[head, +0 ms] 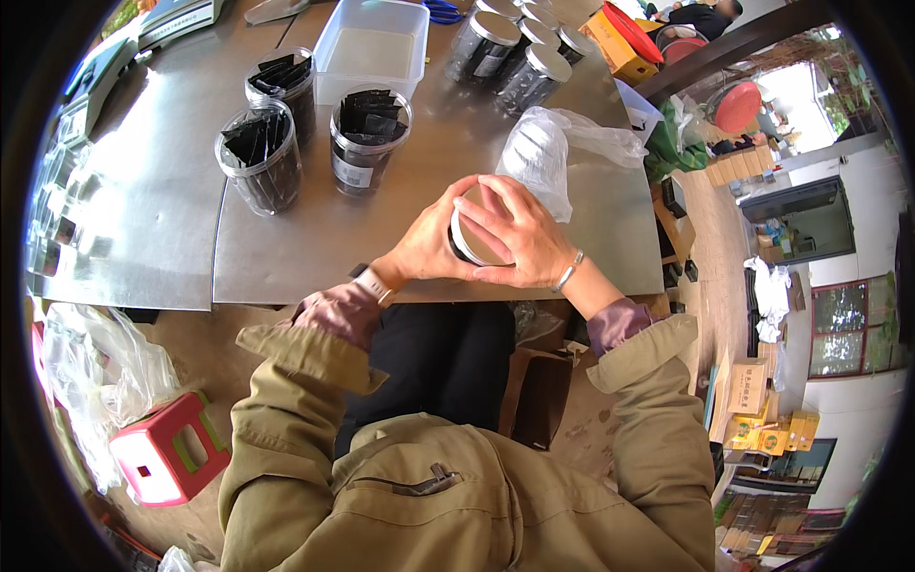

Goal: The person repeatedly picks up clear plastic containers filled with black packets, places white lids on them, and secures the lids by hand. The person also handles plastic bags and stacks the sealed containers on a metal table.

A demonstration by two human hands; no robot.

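Near the table's front edge, my left hand [434,236] and my right hand [518,232] are wrapped around a round jar with a silvery lid [477,239]. The fingers of my right hand spread over the lid; both hands mostly hide the jar's body. Beyond my left hand stand clear plastic jars without lids, filled with black packets: one at the left [259,164], one behind it [286,86] and one at the right [366,146]. A crumpled clear plastic bag [536,157] lies just past my right hand.
A clear plastic tub [372,53] stands farther back, beside several lidded jars [532,79]. Scales [179,21] are at the far left of the metal table [322,250]. A pink stool [168,447] and plastic bags are on the floor at left. A person [704,18] sits far off.
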